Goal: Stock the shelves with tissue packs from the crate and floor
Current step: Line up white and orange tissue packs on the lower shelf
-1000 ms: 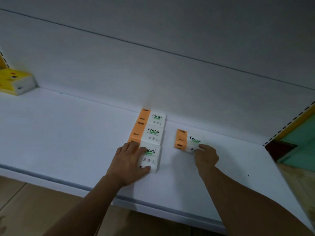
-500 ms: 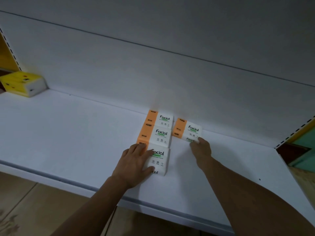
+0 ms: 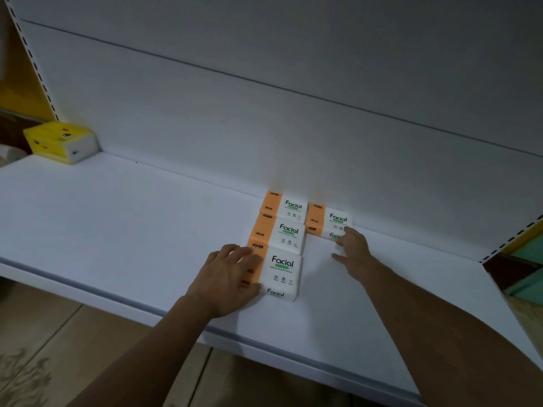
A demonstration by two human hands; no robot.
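On the white shelf (image 3: 117, 230), both grips are open: left hand (image 3: 229, 280) flat on the front tissue pack (image 3: 282, 271), right hand (image 3: 352, 248) touching the lone pack (image 3: 329, 220).

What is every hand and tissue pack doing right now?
back pack, flat at the back wall.
middle pack, flat, touching the back pack.
front pack, flat, touching the middle pack.
right pack, flat beside the back pack.
yellow pack, alone, far left.
left hand, rests flat on the front pack.
right hand, fingertips touching the right pack.
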